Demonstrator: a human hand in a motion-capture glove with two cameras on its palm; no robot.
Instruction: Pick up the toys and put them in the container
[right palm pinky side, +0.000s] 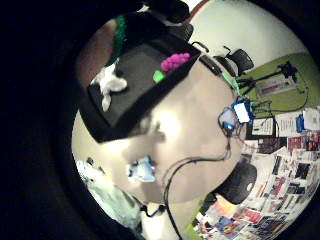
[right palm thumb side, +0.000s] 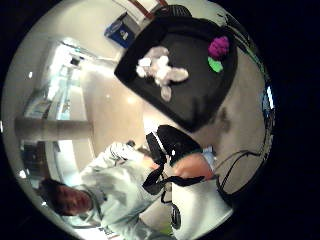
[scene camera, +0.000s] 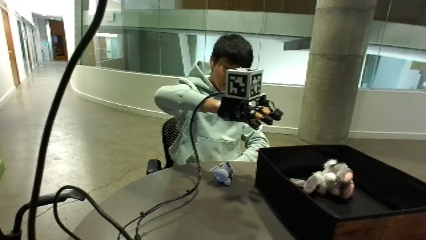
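Hand (scene camera: 256, 112) raised high above the table (scene camera: 200, 210), fingers loosely curled, holding nothing, beside the black container (scene camera: 299, 200).

Round table (scene camera: 200, 210), black container (scene camera: 293, 210) (blue toy (scene camera: 222, 173) beside)

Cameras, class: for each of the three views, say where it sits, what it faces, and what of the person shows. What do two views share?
Outside view: beside the table, facing the seated person, raised gloved right hand, black container.
Thumb-side palm view: on the raised palm, looking down at the container, grey plush, person's sleeve.
Little-finger-side palm view: same palm, over container and blue toy.
Shared: both palm views show the purple toy.
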